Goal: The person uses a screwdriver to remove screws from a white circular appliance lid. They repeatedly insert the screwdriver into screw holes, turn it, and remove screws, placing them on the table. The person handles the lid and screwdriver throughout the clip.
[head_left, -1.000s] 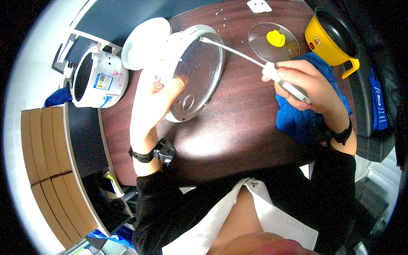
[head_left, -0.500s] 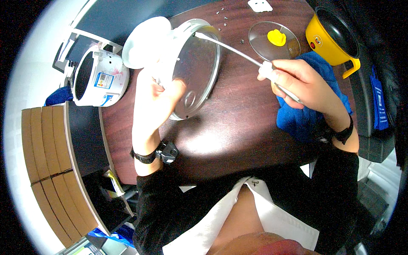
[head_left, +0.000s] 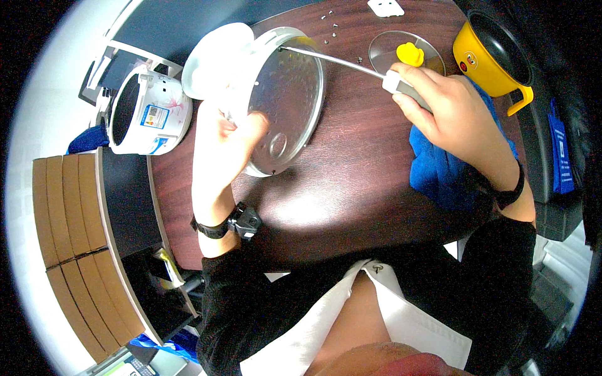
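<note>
My left hand (head_left: 233,144) grips a white round appliance lid (head_left: 273,37) with a metal inner plate (head_left: 285,106), held tilted on its side. My right hand (head_left: 448,116) is closed on the grey and white handle of a long screwdriver (head_left: 392,81); its shaft reaches to the top of the lid's rim, where the tip meets a small dark spot. Behind the lid lies a white plastic cover (head_left: 213,56). A blue cloth (head_left: 439,175) lies under my right hand. Several screws (head_left: 334,25) lie scattered beyond the lid.
A white cooker body (head_left: 157,109) sits at left, beside cardboard boxes (head_left: 75,219). A glass lid with a yellow knob (head_left: 411,55), a white plastic plate (head_left: 385,7) and a yellow pot (head_left: 483,59) are at the back right of the dark wooden table (head_left: 332,194).
The lid has shifted slightly up and left. My right hand and the screwdriver have moved up, and the hand has turned so its back shows more.
</note>
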A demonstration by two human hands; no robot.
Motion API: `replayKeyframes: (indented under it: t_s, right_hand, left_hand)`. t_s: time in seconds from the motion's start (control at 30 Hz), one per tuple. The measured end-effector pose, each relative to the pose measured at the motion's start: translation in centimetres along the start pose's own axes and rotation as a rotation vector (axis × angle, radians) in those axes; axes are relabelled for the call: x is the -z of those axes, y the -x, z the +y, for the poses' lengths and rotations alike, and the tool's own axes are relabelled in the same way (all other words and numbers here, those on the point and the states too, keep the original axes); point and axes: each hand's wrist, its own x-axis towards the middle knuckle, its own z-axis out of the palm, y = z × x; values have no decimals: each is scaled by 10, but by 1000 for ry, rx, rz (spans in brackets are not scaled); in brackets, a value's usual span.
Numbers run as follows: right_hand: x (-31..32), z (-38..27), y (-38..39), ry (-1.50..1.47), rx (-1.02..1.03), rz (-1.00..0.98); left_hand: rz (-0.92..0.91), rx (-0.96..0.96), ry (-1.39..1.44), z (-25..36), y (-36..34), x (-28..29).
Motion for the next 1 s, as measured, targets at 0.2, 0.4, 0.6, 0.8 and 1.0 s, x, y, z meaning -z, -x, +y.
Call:
replayKeyframes:
  t_s: [0.2, 0.4, 0.6, 0.8, 1.0]
  right_hand:
    - [22, -2, -6, 292, -56, -9]
    - [8, 9, -2, -12, -45, 80]
    - [-3, -2, 1, -970, -478, -342]
    - [3, -8, -4, -1423, -751, -487]
    - [-1, -9, 0, -1217, -673, -414]
  left_hand:
    - [-44, 38, 125, -2, -5, 11]
    - [-76, -4, 115, 7, -9, 6]
    - [-33, -51, 73, 4, -8, 3]
    - [-47, -161, 3, 6, -11, -5]
    - [-2, -212, -125, 6, -9, -14]
